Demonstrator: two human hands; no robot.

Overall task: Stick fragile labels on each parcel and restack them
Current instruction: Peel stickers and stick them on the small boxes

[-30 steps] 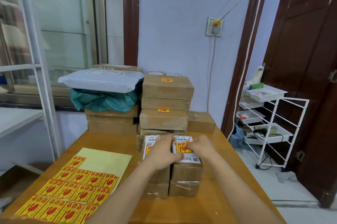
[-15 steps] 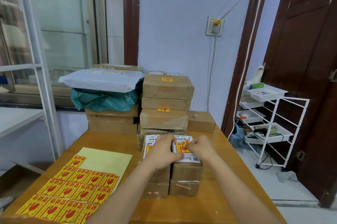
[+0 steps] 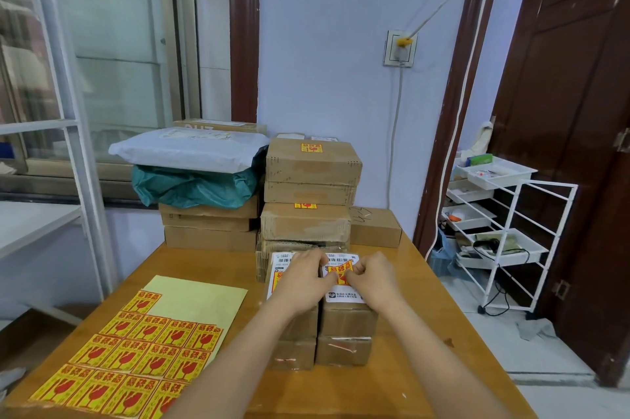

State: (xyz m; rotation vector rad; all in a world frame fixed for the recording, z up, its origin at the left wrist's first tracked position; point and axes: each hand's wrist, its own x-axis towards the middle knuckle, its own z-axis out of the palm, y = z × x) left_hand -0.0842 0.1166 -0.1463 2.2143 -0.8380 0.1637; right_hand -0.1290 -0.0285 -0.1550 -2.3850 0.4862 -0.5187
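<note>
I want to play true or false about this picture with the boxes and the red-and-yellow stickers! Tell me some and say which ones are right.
1. Both hands, the left hand and the right hand, rest on top of the near parcels. True.
2. The sticker sheet lies on the right side of the table. False: it lies on the left side.
3. The top box of the tall stack already wears a fragile label. True.
4. The white mailer bag lies under the green bag. False: it lies on top of it.
5. The white rack stands on the table. False: it stands on the floor, right of the table.
</note>
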